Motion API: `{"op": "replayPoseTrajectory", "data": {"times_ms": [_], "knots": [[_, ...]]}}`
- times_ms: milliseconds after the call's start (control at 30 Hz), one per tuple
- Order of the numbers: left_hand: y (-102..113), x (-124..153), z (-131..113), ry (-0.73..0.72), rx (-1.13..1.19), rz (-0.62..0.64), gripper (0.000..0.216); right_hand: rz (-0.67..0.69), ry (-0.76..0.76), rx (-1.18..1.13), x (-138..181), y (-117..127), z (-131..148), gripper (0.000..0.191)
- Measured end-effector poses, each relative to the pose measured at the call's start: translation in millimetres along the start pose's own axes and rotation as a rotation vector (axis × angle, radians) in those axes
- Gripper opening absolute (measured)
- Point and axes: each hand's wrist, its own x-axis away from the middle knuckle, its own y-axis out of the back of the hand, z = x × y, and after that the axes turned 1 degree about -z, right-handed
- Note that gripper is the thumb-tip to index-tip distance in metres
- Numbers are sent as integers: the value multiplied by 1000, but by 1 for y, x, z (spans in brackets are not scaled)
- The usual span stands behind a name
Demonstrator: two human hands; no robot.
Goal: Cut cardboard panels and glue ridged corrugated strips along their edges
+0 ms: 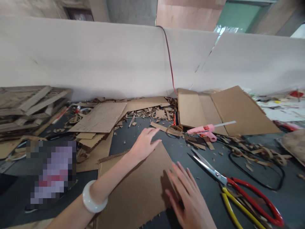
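A flat brown cardboard sheet (133,190) lies on the dark table in front of me, its near edge ragged. My left hand (143,145) reaches over the sheet's far corner, fingers stretched forward and thumb apart, holding nothing. A white bangle (93,197) circles that wrist. My right hand (188,194) is at the sheet's right edge with its fingers spread; whether it presses on the cardboard I cannot tell. Right of this hand lie large scissors (218,175) with one red and one yellow handle, their blades apart.
A pink glue gun (205,129) rests before a folded cardboard piece (243,111). Corrugated cardboard (100,117) is stacked at the left, with scraps (152,114) along the white partition (114,60). A black cable (283,175) loops at the right. Cardboard strips (35,101) are piled far left.
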Motion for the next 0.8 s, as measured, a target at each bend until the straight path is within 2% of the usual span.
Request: {"op": "replayPoseTrajectory", "data": {"times_ms": [33, 100, 133, 200, 267, 367, 433, 500, 533, 600, 667, 733, 800], "knots": [[11, 1, 0, 40, -4, -12, 40, -18, 91, -34, -2, 3, 4, 37], [35, 5, 5, 103, -37, 54, 33, -23, 273, -118, -6, 9, 13, 29], [46, 10, 9, 138, -52, 115, 30, -15, 326, -151, -8, 10, 17, 24], [65, 22, 20, 255, -65, 225, 30, 32, 329, -196, -11, 11, 19, 16], [78, 38, 30, 362, -58, 321, 36, 58, 230, -209, -13, 10, 11, 18], [84, 63, 37, 448, -35, 390, 43, -1, -65, -101, -13, 9, -13, 27], [82, 77, 34, 475, -14, 410, 47, -47, -238, -10, -12, 12, -24, 26], [79, 87, 29, 496, -1, 422, 50, -38, -277, -25, -10, 15, -22, 24], [78, 91, 26, 502, -10, 424, 52, -8, -245, -57, -7, 16, -15, 24], [79, 93, 21, 508, -79, 398, 53, 64, -91, -85, -2, 15, 4, 28], [84, 90, 21, 514, -149, 333, 50, 82, 95, -22, 4, 10, 24, 55], [95, 83, 24, 520, -130, 211, 42, 141, 130, 21, 6, 3, 34, 76], [110, 76, 27, 523, -9, 33, 34, 243, 64, 6, 3, 0, 31, 86]]}}
